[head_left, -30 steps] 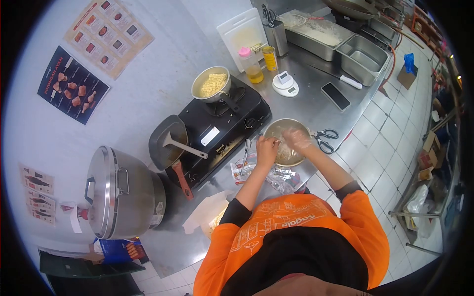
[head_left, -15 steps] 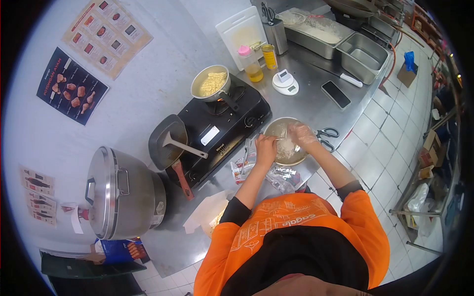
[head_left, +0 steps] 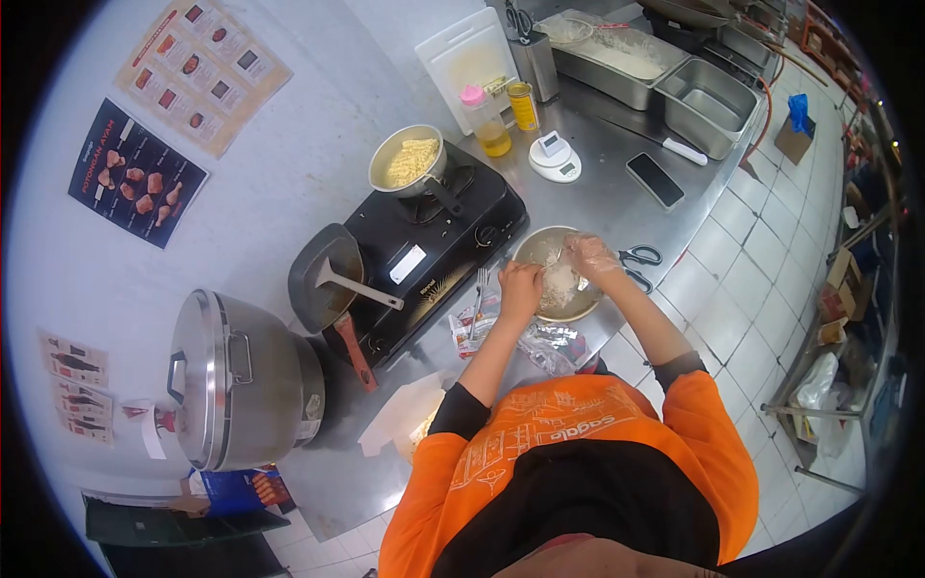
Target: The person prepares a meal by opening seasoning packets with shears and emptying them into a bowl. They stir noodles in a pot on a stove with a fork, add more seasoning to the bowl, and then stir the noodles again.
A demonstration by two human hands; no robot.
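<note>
A steel bowl [head_left: 536, 247] stands on the steel counter in front of me, with pale food inside. Both hands hold a small seasoning sachet [head_left: 557, 279] over the bowl. My left hand [head_left: 521, 286] grips its near end at the bowl's left rim. My right hand [head_left: 589, 258], in a thin clear glove, pinches its far end above the bowl. Foil and plastic wrappers [head_left: 544, 345] lie at the counter edge just below the bowl. A fork [head_left: 479, 292] rests left of my left hand.
A black two-burner stove [head_left: 434, 246] carries a pot of noodles [head_left: 409, 163] and a frying pan [head_left: 328, 276] with a ladle. Scissors [head_left: 636, 263] lie right of the bowl. A phone [head_left: 655, 180], scale [head_left: 555, 158], oil bottle [head_left: 484, 122], steel trays [head_left: 703, 104] and big rice cooker [head_left: 239, 375] stand around.
My right hand has shifted slightly right and up over the bowl, pulling at the sachet. My left hand stays at the bowl's left rim.
</note>
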